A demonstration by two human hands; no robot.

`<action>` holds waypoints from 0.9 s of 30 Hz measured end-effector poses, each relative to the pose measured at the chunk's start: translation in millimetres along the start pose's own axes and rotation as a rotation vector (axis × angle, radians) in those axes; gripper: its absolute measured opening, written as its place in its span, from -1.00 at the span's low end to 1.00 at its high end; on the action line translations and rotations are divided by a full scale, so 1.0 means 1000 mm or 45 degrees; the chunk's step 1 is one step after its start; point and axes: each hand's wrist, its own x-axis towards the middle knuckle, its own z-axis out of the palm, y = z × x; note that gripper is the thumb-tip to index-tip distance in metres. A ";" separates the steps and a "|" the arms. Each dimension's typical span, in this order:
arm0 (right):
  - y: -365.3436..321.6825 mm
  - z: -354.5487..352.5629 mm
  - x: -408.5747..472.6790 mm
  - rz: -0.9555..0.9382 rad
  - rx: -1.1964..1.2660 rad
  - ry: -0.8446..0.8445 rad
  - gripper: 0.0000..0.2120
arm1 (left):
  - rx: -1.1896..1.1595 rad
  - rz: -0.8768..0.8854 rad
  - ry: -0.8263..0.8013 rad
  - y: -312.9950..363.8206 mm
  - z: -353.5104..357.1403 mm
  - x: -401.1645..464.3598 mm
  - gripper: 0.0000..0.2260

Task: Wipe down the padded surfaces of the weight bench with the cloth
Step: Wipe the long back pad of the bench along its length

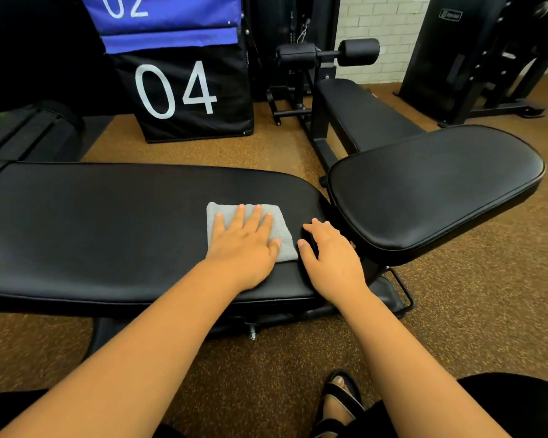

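Gym floor, bench pad [108, 222]: left hand [244, 245] presses cloth [285, 245] flat, fingers spread, mid-wipe; right hand [329, 254] rests relaxed; next, seat pad [434, 191].

Long black bench pad [92, 222] runs across mid-frame; a folded grey cloth [285, 245] lies flat right of centre, left hand [244, 248] pressing it, right hand [332, 257] resting just beside.

The long black padded bench [92, 222] lies bare to the left of the folded grey cloth [285, 245], open for passing. To the right, the raised black padded seat pad [434, 191] stands just beside the bench end, leaving a narrow gap.
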 end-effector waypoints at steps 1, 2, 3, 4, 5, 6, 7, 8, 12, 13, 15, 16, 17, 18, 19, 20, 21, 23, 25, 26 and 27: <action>0.000 0.000 0.000 -0.003 0.003 0.001 -0.57 | 0.019 0.022 0.024 0.003 0.002 -0.010 -0.47; 0.000 0.000 0.001 -0.003 0.006 0.003 -0.57 | 0.034 0.048 0.047 0.005 0.004 -0.021 -0.47; 0.000 0.000 0.001 -0.002 0.006 0.005 -0.56 | 0.044 0.072 0.061 0.006 0.006 -0.032 -0.47; 0.000 0.000 0.001 -0.002 0.003 0.008 -0.56 | 0.053 0.086 0.065 0.005 0.007 -0.041 -0.47; 0.000 0.000 0.001 -0.003 -0.002 0.008 -0.56 | 0.062 0.092 0.065 0.003 0.008 -0.048 -0.45; 0.000 0.000 0.002 -0.004 -0.005 0.007 -0.56 | 0.069 0.090 0.062 0.000 0.007 -0.051 -0.43; 0.000 0.000 0.002 -0.004 -0.007 0.006 -0.56 | 0.068 0.082 0.052 -0.005 0.005 -0.050 -0.43; 0.001 0.000 0.001 -0.003 -0.007 0.006 -0.56 | 0.059 0.068 0.029 -0.009 0.003 -0.044 -0.45; 0.001 0.003 0.002 0.002 -0.008 0.017 -0.56 | -0.019 -0.015 -0.030 -0.023 -0.007 -0.005 -0.47; 0.001 0.003 0.002 0.005 -0.006 0.021 -0.56 | -0.032 -0.027 -0.037 -0.024 -0.008 0.005 -0.47; 0.001 0.003 0.001 0.009 -0.007 0.029 -0.57 | -0.035 -0.047 -0.050 -0.022 -0.008 0.017 -0.47; 0.001 0.003 0.001 0.010 -0.006 0.031 -0.57 | -0.026 -0.053 -0.051 -0.020 -0.008 0.018 -0.47; 0.002 0.003 0.001 0.011 -0.005 0.032 -0.57 | -0.022 -0.052 -0.046 -0.018 -0.008 0.016 -0.47; 0.002 0.003 0.002 0.011 -0.007 0.030 -0.56 | -0.027 -0.043 -0.037 -0.016 -0.006 0.012 -0.48; 0.002 0.003 0.002 0.012 -0.009 0.029 -0.56 | -0.033 -0.030 -0.024 -0.014 -0.005 0.005 -0.48; 0.002 0.003 0.003 0.013 -0.011 0.027 -0.56 | -0.029 -0.017 -0.010 -0.011 -0.002 -0.005 -0.48; 0.001 0.003 0.003 0.013 -0.012 0.025 -0.57 | -0.014 -0.008 0.010 -0.008 0.000 -0.016 -0.47; 0.001 0.002 0.002 0.013 -0.012 0.025 -0.57 | 0.019 0.005 0.049 -0.001 0.004 -0.039 -0.47; 0.001 0.002 0.002 0.011 -0.011 0.025 -0.57 | 0.042 0.011 0.056 0.002 0.006 -0.056 -0.47; 0.001 0.002 0.001 0.008 -0.008 0.027 -0.57 | 0.044 0.015 0.051 0.001 0.005 -0.059 -0.47; 0.001 0.002 0.001 0.006 -0.006 0.028 -0.57 | 0.036 0.018 0.037 -0.002 0.003 -0.056 -0.47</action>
